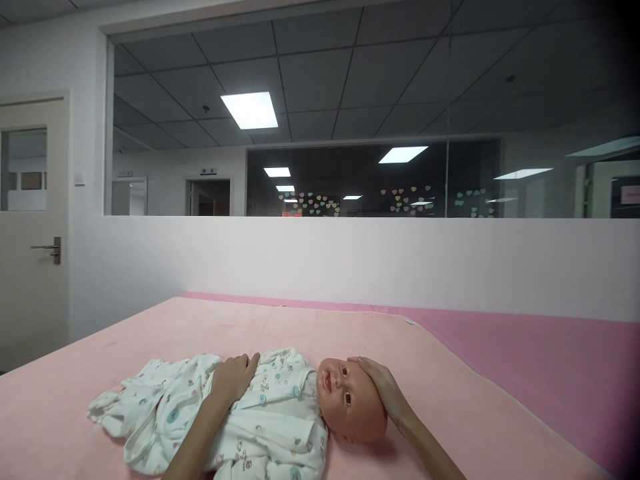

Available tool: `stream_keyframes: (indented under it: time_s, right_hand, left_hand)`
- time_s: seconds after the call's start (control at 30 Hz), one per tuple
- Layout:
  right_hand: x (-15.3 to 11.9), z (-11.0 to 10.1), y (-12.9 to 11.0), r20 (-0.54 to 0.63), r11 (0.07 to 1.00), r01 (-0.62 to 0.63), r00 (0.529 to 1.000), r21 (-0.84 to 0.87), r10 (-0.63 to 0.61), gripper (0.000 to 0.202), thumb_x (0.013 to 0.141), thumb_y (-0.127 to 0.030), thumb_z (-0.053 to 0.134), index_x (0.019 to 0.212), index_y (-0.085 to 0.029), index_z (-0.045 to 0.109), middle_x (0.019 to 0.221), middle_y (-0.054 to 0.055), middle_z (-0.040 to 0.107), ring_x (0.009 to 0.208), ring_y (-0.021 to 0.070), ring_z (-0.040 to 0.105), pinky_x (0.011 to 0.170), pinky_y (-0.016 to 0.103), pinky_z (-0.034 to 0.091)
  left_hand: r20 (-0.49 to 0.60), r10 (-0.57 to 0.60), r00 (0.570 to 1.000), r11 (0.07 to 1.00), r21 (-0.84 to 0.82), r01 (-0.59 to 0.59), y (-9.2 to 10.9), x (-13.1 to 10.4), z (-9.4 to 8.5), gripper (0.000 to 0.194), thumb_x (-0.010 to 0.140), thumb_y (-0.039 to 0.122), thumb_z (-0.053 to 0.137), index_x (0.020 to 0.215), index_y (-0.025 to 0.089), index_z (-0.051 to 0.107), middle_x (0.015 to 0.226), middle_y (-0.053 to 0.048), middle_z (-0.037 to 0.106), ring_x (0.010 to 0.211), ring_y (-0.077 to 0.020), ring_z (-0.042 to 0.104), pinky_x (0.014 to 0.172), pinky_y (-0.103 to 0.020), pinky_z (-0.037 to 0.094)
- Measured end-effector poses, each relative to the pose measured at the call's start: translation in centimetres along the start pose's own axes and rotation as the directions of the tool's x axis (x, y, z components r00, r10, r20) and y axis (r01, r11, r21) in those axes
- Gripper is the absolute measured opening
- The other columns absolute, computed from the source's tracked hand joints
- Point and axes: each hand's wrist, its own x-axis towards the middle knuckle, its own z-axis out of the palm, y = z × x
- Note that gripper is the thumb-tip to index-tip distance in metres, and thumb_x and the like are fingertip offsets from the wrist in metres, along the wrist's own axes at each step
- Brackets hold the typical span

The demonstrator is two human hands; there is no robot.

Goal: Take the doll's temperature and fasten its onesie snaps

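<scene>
A baby doll (353, 410) lies on its back on the bed, head to the right, its face turned up. It wears white clothes (280, 427) with small teal and brown prints. Across the doll's waist lies my left hand (234, 379), fingers bent over the far side of the clothes and thumb apart toward the chest; the fingertips are hidden. My right hand (380, 385) rests with fingers stretched along the top of the doll's head, touching it without gripping.
A light pink cover (150, 327) spreads under the doll, over a darker pink surface (550, 373) on the right. Behind stands a white half wall (350, 260) with a wide window (350, 87) above. A door (30, 287) is at the left.
</scene>
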Motion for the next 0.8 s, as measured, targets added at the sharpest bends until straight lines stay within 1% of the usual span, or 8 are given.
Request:
stream_keyframes:
  time_s: [0.07, 0.13, 0.27, 0.4, 0.47, 0.6, 0.7, 0.8]
  right_hand:
    - [-0.1, 0.0, -0.4, 0.032, 1.0, 0.01, 0.999, -0.008, -0.01, 0.044, 0.064, -0.055, 0.058, 0.077, -0.014, 0.066, 0.092, 0.008, 0.065, 0.096, 0.0261, 0.055, 0.093, 0.038, 0.038]
    - [-0.1, 0.0, -0.3, 0.012, 1.0, -0.006, 1.0, 0.004, 0.006, 0.043, 0.064, -0.055, 0.058, 0.08, -0.015, 0.066, 0.095, 0.008, 0.065, 0.099, 0.0257, 0.054, 0.095, 0.038, 0.037]
    - [0.1, 0.0, 0.7, -0.122, 0.999, -0.019, 0.992, 0.05, 0.025, 0.055, 0.06, -0.053, 0.062, 0.104, -0.02, 0.06, 0.12, 0.007, 0.052, 0.116, 0.0234, 0.043, 0.103, 0.036, 0.028]
    - [0.1, 0.1, 1.0, -0.194, 0.996, -0.002, 0.981, 0.091, 0.02, 0.068, 0.06, -0.055, 0.063, 0.118, -0.026, 0.048, 0.132, 0.005, 0.04, 0.122, 0.0214, 0.037, 0.103, 0.034, 0.029]
    - [-0.1, 0.1, 0.5, -0.131, 0.997, -0.017, 0.991, 0.078, 0.027, 0.062, 0.06, -0.057, 0.062, 0.111, -0.022, 0.055, 0.127, 0.006, 0.047, 0.118, 0.0234, 0.041, 0.101, 0.035, 0.031]
    - [-0.6, 0.2, -0.6, 0.058, 0.999, -0.031, 0.998, 0.023, 0.03, 0.048, 0.065, -0.057, 0.055, 0.084, -0.014, 0.065, 0.099, 0.009, 0.064, 0.099, 0.0266, 0.054, 0.094, 0.038, 0.038]
    - [-0.5, 0.2, -0.4, 0.026, 0.999, -0.044, 0.999, 0.025, 0.044, 0.048, 0.065, -0.057, 0.055, 0.086, -0.015, 0.065, 0.1, 0.008, 0.064, 0.101, 0.0267, 0.053, 0.094, 0.038, 0.038]
    - [0.0, -0.1, 0.5, -0.056, 0.999, -0.025, 0.998, 0.033, 0.027, 0.052, 0.065, -0.055, 0.056, 0.101, -0.018, 0.061, 0.118, 0.006, 0.055, 0.114, 0.0241, 0.045, 0.102, 0.037, 0.031]
  left_hand:
    - [0.001, -0.01, 1.0, 1.0, -0.002, 0.01, 0.0, 0.0, 0.0, 0.048, 0.09, 0.041, 0.017, 0.092, 0.018, 0.059, 0.095, -0.011, 0.063, 0.087, -0.0241, 0.058, 0.072, -0.033, 0.039]
    - [-0.001, -0.017, 1.0, 1.0, -0.009, 0.017, 0.0, 0.1, 0.0, 0.048, 0.09, 0.041, 0.018, 0.091, 0.018, 0.06, 0.094, -0.011, 0.064, 0.086, -0.0241, 0.058, 0.072, -0.034, 0.039]
    - [-0.023, 0.006, 1.0, 1.0, -0.027, -0.006, -0.1, 0.2, 0.3, 0.051, 0.089, 0.041, 0.016, 0.09, 0.017, 0.061, 0.091, -0.011, 0.064, 0.085, -0.0248, 0.059, 0.071, -0.035, 0.039]
    - [-0.063, 0.018, 0.998, 0.999, -0.048, -0.021, -0.2, 0.2, 0.5, 0.056, 0.089, 0.044, 0.013, 0.084, 0.016, 0.061, 0.087, -0.011, 0.065, 0.084, -0.0262, 0.059, 0.07, -0.037, 0.04]
    - [-0.06, 0.008, 0.998, 0.998, -0.058, -0.012, -0.3, 0.2, 0.5, 0.057, 0.088, 0.045, 0.012, 0.082, 0.016, 0.061, 0.086, -0.011, 0.065, 0.082, -0.0261, 0.059, 0.069, -0.036, 0.04]
    - [-0.048, 0.025, 0.999, 0.999, -0.046, -0.027, -0.4, 0.2, 0.5, 0.054, 0.089, 0.043, 0.014, 0.087, 0.017, 0.06, 0.088, -0.011, 0.065, 0.081, -0.0254, 0.059, 0.068, -0.035, 0.04]
    - [-0.048, 0.04, 0.998, 0.999, -0.031, -0.041, -0.3, 0.2, 0.4, 0.052, 0.089, 0.042, 0.014, 0.088, 0.017, 0.06, 0.089, -0.011, 0.065, 0.083, -0.0259, 0.059, 0.069, -0.035, 0.04]
    - [-0.034, 0.015, 0.999, 0.999, -0.037, -0.016, -0.2, 0.1, 0.2, 0.055, 0.089, 0.042, 0.012, 0.087, 0.016, 0.06, 0.09, -0.011, 0.064, 0.084, -0.0257, 0.059, 0.07, -0.035, 0.04]
